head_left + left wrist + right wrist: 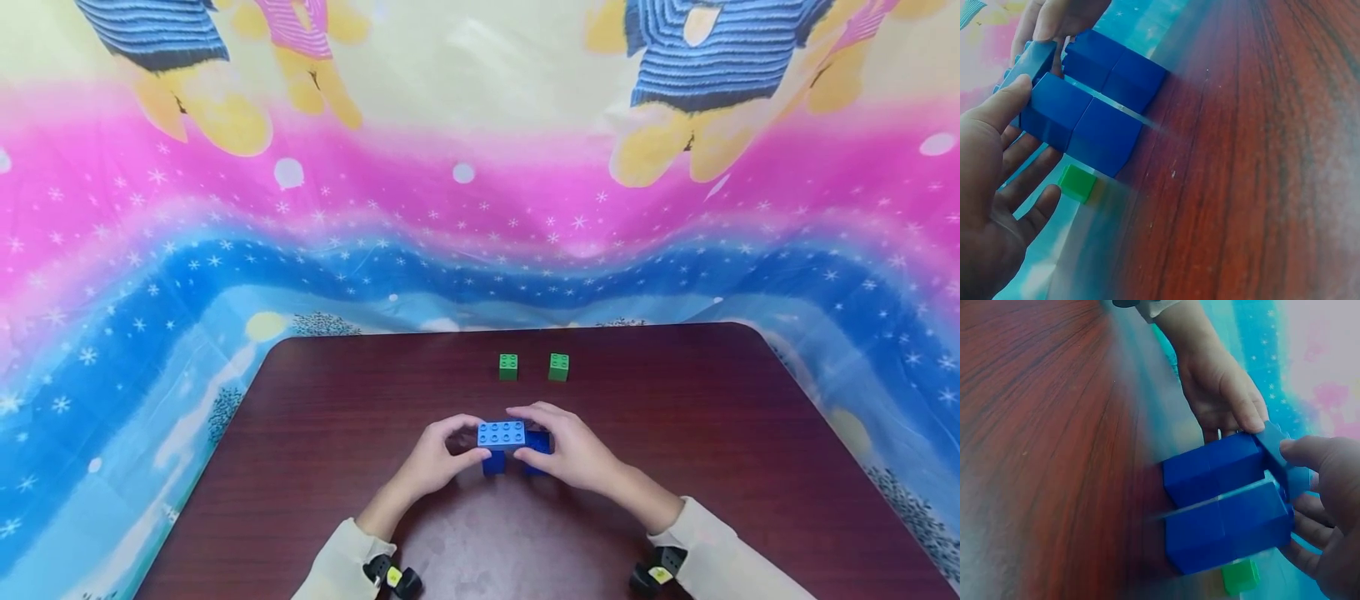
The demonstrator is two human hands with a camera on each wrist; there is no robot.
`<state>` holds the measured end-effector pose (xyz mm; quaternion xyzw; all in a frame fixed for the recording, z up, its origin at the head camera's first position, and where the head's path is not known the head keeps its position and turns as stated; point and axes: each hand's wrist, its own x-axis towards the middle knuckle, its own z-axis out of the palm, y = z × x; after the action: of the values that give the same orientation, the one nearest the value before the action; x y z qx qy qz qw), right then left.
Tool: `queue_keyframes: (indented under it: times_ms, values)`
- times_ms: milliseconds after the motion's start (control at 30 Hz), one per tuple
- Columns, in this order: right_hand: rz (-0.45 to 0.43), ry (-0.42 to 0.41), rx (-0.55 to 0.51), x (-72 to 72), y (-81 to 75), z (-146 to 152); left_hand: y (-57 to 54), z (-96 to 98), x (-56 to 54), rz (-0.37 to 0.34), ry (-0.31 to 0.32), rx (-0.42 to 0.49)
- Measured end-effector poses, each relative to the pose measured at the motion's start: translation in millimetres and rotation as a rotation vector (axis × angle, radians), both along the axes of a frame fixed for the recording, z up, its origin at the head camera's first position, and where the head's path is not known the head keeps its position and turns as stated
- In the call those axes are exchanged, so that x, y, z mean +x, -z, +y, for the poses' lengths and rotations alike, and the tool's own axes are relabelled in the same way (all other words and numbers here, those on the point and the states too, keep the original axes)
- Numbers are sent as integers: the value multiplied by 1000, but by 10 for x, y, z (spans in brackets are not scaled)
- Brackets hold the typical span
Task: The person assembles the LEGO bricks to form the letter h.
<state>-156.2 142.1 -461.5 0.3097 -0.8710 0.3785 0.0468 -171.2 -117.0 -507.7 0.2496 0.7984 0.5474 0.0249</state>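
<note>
A lighter blue brick (501,434) with studs on top is held at its left end by my left hand (437,458), thumb in front and fingers behind. My right hand (577,446) pinches its right end the same way. Beneath it stand two dark blue brick stacks side by side with a narrow gap: the left stack (1210,469) and the right stack (1229,528). The lighter brick lies at the top of the left stack, and its other end reaches toward the right stack. In the left wrist view, the lower fingers of my left hand are spread beside the left stack.
Two small green bricks, the left one (508,367) and the right one (558,367), stand apart near the back of the dark red wooden table (360,383). A patterned cloth (465,275) hangs behind the table's far edge.
</note>
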Motion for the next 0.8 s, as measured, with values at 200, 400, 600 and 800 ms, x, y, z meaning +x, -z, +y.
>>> queue_keyframes:
  times_ms: [200,400,600,800]
  values:
    - [-53,10,-56,32,128,179,-22,25,9,-3,-24,3]
    - [-113,50,-60,33,215,229,-29,25,-2,6,-26,-16]
    - [-99,53,-61,26,230,173,-39,29,-4,64,-3,-39]
    - [-80,38,-63,27,213,107,-55,27,2,81,7,-47]
